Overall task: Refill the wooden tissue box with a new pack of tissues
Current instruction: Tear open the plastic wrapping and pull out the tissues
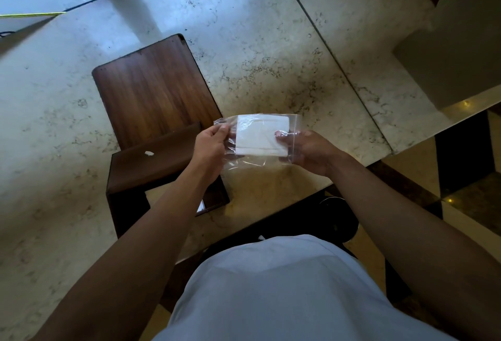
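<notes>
The left hand (pixel 210 141) is pinching the left edge of a clear plastic wrapper (pixel 257 137), thumb and fingers closed on the film. The right hand (pixel 306 149) is gripping the wrapper's right side, its thumb pressing on top of the plastic and the other fingers curling underneath. Inside the wrapper a white, square stack of tissues (pixel 261 136) is sitting toward the upper part, while the lower part of the film is hanging loose and crinkled. Both hands are holding the pack in the air above the near edge of a pale marble table (pixel 271 42).

Just left of the pack, partly under the left forearm, the dark wooden box (pixel 151 172) is resting on the table. Its upper face is showing a small white scrap (pixel 149 153), and its near side is showing an open rectangular gap. Whether anything is inside the box cannot be told. Behind it, touching or just beside it, a flat wooden panel (pixel 151 91) is lying on the marble, reaching away from the person.

The person is wearing a light shirt (pixel 284 286) at the bottom of the view. At the far right a blurred beige block (pixel 455 53) is standing on the table.
</notes>
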